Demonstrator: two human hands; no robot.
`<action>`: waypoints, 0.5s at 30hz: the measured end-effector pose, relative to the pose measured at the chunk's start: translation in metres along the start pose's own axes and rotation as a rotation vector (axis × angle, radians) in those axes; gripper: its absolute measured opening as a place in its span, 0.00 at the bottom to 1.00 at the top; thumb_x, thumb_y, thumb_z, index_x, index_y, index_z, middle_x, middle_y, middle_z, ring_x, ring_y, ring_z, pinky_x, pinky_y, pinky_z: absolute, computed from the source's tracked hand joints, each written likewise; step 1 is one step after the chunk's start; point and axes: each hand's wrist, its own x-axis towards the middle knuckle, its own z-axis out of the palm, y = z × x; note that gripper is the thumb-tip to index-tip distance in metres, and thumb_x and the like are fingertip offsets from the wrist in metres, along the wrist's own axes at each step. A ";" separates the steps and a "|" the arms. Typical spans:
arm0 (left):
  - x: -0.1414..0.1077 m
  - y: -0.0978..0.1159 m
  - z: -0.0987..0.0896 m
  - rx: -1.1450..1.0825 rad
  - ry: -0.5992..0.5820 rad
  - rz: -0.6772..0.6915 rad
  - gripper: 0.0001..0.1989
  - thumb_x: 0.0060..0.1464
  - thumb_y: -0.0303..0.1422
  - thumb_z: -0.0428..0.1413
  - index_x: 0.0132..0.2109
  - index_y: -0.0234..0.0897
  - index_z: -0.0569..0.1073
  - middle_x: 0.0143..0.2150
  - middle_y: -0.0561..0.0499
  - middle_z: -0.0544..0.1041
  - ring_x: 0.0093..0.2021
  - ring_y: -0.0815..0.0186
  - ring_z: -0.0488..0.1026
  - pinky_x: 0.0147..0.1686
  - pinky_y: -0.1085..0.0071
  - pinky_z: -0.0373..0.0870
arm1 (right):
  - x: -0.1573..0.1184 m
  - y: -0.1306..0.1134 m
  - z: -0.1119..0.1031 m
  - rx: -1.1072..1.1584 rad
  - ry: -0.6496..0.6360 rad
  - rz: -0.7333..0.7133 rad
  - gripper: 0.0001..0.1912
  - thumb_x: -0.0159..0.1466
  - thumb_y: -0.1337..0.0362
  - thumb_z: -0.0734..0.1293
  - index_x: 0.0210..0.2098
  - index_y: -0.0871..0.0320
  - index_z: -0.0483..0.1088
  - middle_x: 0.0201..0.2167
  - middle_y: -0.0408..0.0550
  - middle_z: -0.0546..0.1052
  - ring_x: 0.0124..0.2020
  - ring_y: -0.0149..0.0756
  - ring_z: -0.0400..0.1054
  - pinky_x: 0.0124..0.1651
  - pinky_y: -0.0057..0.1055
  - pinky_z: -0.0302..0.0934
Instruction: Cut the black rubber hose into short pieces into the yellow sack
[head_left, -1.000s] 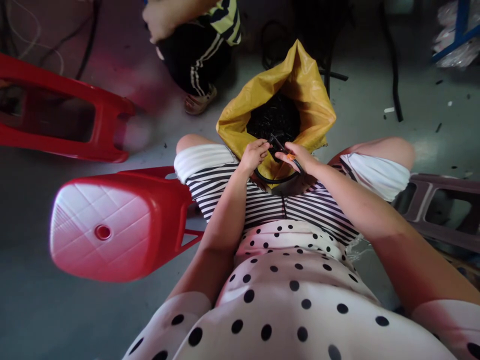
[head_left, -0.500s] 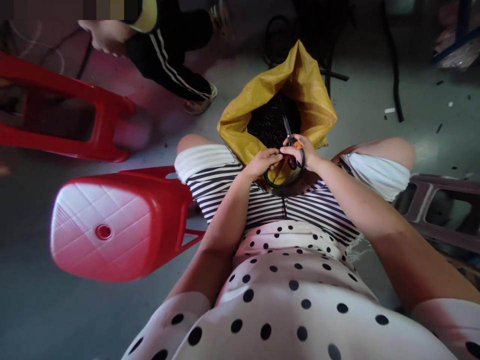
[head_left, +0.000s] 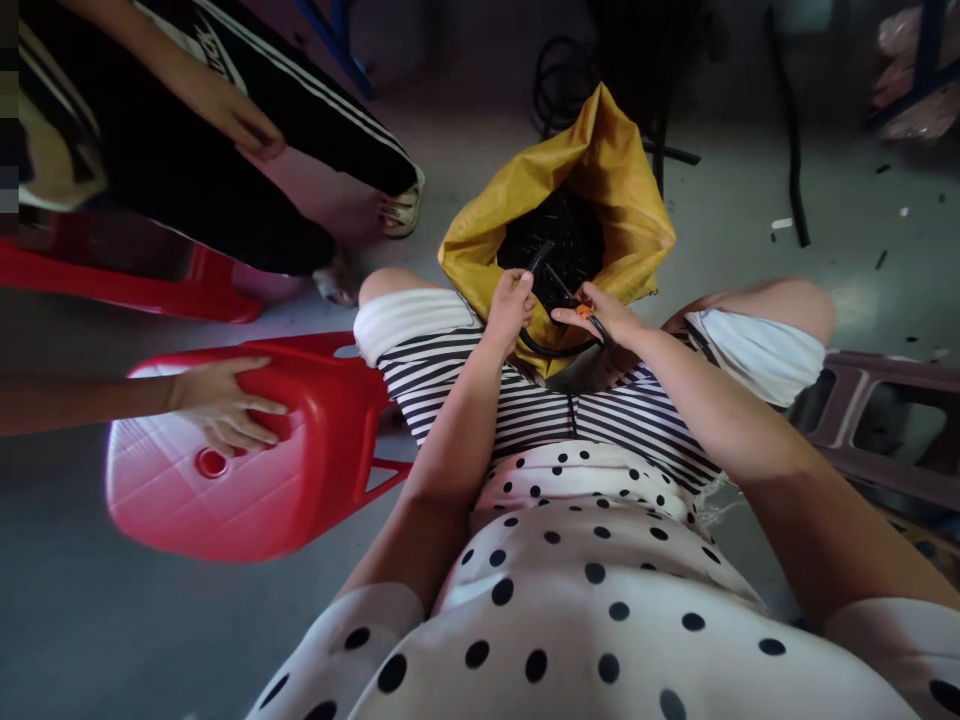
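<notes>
My left hand is closed round a thin black tube, whose ribbed-looking tip sticks up past the fingers over the bag. A black curved length bends below both hands, seemingly part of the same tube. My right hand grips scissors with some orange at the handle; their blades point up and left, near the tube. Both hands are over the near rim of a yellow bag standing open between my knees. Many small black pieces fill it.
On the left a co-worker's hand rests on a red stool. Another person in black striped trousers stands by a second red stool. Black tubing and scraps lie on the floor; a brown stool is right.
My left hand has moved slightly up and left, away from my right, and the tube's tip now shows. The co-worker has shifted left, and a hand has come onto the red stool.
</notes>
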 end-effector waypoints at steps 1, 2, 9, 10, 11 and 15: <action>-0.001 -0.001 0.000 0.009 -0.008 -0.001 0.12 0.74 0.43 0.56 0.45 0.43 0.63 0.22 0.65 0.57 0.18 0.75 0.52 0.20 0.80 0.48 | 0.001 0.000 0.001 -0.004 0.004 0.002 0.35 0.54 0.34 0.81 0.37 0.52 0.64 0.31 0.41 0.71 0.35 0.37 0.65 0.41 0.37 0.65; -0.001 -0.002 0.001 0.016 -0.020 0.001 0.11 0.74 0.41 0.56 0.45 0.43 0.63 0.22 0.65 0.57 0.18 0.75 0.52 0.20 0.80 0.48 | 0.001 -0.001 0.001 -0.004 0.011 0.010 0.34 0.55 0.34 0.81 0.37 0.52 0.64 0.31 0.41 0.71 0.35 0.37 0.65 0.41 0.38 0.65; 0.001 -0.005 -0.002 0.096 -0.095 0.010 0.11 0.68 0.39 0.63 0.45 0.41 0.69 0.22 0.63 0.64 0.17 0.77 0.51 0.19 0.79 0.45 | 0.005 -0.002 0.003 -0.024 0.051 0.021 0.35 0.55 0.31 0.79 0.34 0.51 0.63 0.28 0.42 0.69 0.32 0.37 0.63 0.36 0.36 0.65; 0.002 -0.006 -0.003 0.111 -0.111 0.007 0.10 0.67 0.38 0.63 0.45 0.41 0.69 0.22 0.63 0.64 0.17 0.77 0.51 0.19 0.79 0.44 | 0.004 -0.002 0.004 -0.022 0.056 0.016 0.35 0.55 0.30 0.79 0.33 0.51 0.63 0.27 0.42 0.68 0.31 0.36 0.62 0.34 0.36 0.64; 0.002 -0.006 -0.004 0.125 -0.127 0.002 0.09 0.67 0.37 0.63 0.45 0.40 0.70 0.22 0.62 0.65 0.17 0.77 0.50 0.19 0.79 0.44 | 0.002 -0.002 0.005 -0.015 0.057 0.009 0.35 0.56 0.30 0.77 0.32 0.51 0.62 0.26 0.42 0.67 0.30 0.36 0.61 0.33 0.35 0.62; 0.002 -0.004 -0.005 0.131 -0.141 -0.011 0.04 0.69 0.33 0.59 0.45 0.40 0.70 0.21 0.62 0.63 0.16 0.76 0.49 0.19 0.78 0.42 | -0.005 -0.009 0.007 0.010 0.033 -0.031 0.35 0.61 0.30 0.73 0.30 0.51 0.57 0.23 0.42 0.63 0.28 0.36 0.59 0.30 0.34 0.56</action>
